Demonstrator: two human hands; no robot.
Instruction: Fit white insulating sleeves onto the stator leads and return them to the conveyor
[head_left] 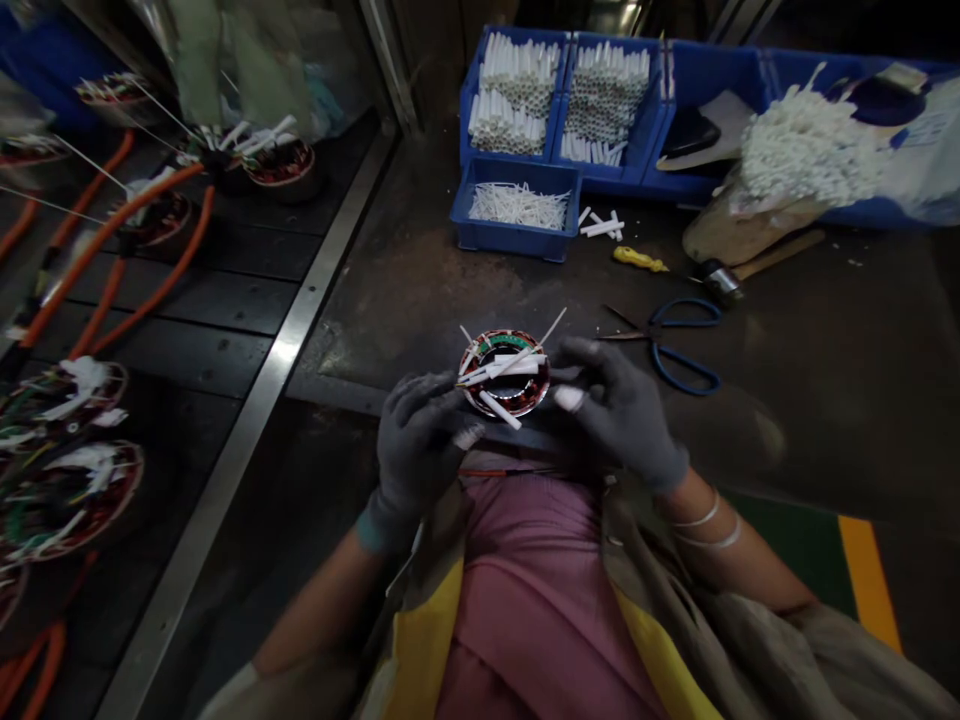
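Note:
In front of me at the table edge is a motor stator (541,393), a ring with copper windings and a green strip inside. White sleeves (517,366) lie across its opening, and one sleeve (500,411) sticks out at the front. Thin white ties stand up from its rim. My left hand (421,440), in a grey glove, grips the stator's left side, fingers curled beside the sleeve ends. My right hand (626,412), gloved too, is at the right rim with thumb and fingers apart; whether it touches the rim is unclear.
Blue-handled scissors (656,335) lie to the right, with a yellow-handled tool (639,260) behind. Blue bins (517,243) of white tubes and ties line the back. A bundle of white cord (814,150) stands there. At left, beyond a metal strip (289,345), are several wound stators (75,500) and orange hoses.

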